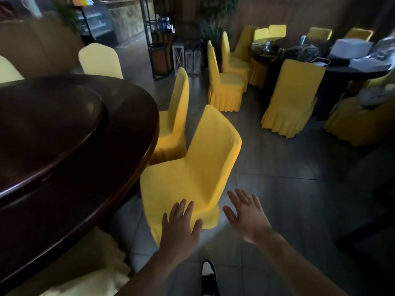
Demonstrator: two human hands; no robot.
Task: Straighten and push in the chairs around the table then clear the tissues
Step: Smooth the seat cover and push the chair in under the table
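A big round dark wooden table [119,167] with a raised turntable fills the left. A yellow-covered chair [192,167] stands askew at its right edge, seat turned toward me, back pointing away to the right. My left hand [181,227] is spread flat over the near corner of that seat, fingers apart. My right hand [248,216] hovers open just right of the chair, above the floor, holding nothing. A second yellow chair [173,118] stands behind it, close to the table. No tissues are visible.
Pale yellow chairs [100,60] stand at the table's far side, and another pale one [89,268] sits at the lower left. To the right stands a second dark table [342,67] with bags on it, ringed by yellow chairs [290,99]. Grey tiled floor lies between. My shoe [208,272] is below.
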